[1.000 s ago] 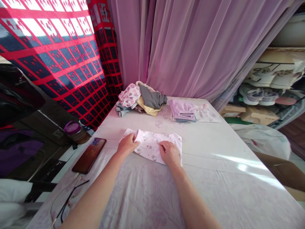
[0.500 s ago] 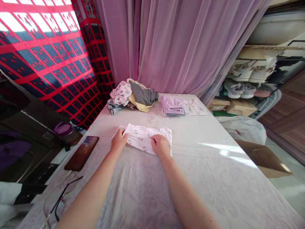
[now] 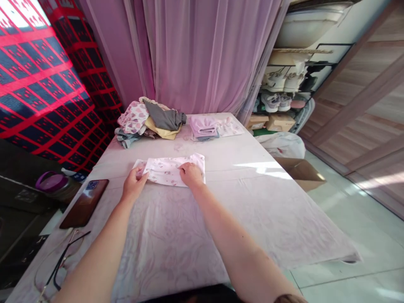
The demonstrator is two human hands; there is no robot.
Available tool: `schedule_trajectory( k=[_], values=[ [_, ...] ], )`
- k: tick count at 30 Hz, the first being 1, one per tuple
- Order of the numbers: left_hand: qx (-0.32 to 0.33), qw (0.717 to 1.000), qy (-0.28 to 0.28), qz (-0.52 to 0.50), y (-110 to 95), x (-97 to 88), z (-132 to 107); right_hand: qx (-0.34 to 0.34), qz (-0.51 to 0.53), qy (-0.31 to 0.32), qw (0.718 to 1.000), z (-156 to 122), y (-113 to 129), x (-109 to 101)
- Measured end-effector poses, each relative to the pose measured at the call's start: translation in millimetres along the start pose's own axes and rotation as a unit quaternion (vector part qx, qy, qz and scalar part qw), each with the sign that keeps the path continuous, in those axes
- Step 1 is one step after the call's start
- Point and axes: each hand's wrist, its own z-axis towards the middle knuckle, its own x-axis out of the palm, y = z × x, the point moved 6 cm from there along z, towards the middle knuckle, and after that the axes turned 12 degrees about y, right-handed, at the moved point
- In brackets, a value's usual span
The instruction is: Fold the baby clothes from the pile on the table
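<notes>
A folded white child's garment with a small pinkish print (image 3: 166,169) lies flat across the middle of the table. My left hand (image 3: 134,184) grips its left end, thumb on top and fingers partly hidden at the edge. Near the garment's right end, my right hand (image 3: 191,174) is closed, with curled fingers pinching the upper layer of cloth. Beyond it sits a stack of folded clothes with a lilac piece (image 3: 203,126) on top, beside a flat printed white piece (image 3: 229,127).
A loose heap of clothes (image 3: 160,118) lies at the far left of the table (image 3: 252,210). A brown phone (image 3: 85,204) and eyeglasses (image 3: 61,263) with a cable lie along the left edge. A purple-lidded jar (image 3: 55,184) stands left, a cardboard box (image 3: 299,171) right.
The camera view has swung to the right, so the table and its contents appear farther left. Both hands keep their hold on the garment, whose left end looks slightly straighter.
</notes>
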Motion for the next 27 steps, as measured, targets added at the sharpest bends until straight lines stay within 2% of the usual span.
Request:
schedule_trajectory(
  k=[3, 7, 11, 14, 17, 19, 22, 27],
  values=[
    [0.013, 0.999, -0.028, 0.024, -6, -2.1, -6, -0.002, -0.004, 0.002, 1.000, -6, 2, 1],
    [0.028, 0.996, -0.065, 0.057, -15, -2.7, -11, -0.016, -0.016, -0.016, 1.000, -27, 7, 6],
    [0.029, 0.995, -0.058, 0.078, -21, -1.2, -14, -0.025, -0.041, -0.045, 0.998, -45, 8, 9],
    [0.021, 0.995, -0.051, 0.089, -25, -2.0, -15, -0.021, -0.052, -0.042, 0.998, -48, 7, 9],
    [0.041, 0.994, -0.049, 0.090, -28, -3.8, -16, -0.022, -0.064, -0.043, 0.997, -48, 9, 7],
    [0.042, 0.995, -0.042, 0.083, -26, -4.8, -16, -0.031, -0.068, -0.049, 0.996, -49, 12, 7],
    [0.010, 0.997, -0.029, 0.069, -20, -5.3, -15, -0.050, -0.057, -0.059, 0.995, -51, 13, 9],
    [-0.009, 0.998, -0.032, 0.044, -10, -5.9, -13, -0.075, -0.018, -0.052, 0.996, -54, 13, 10]
  ],
)
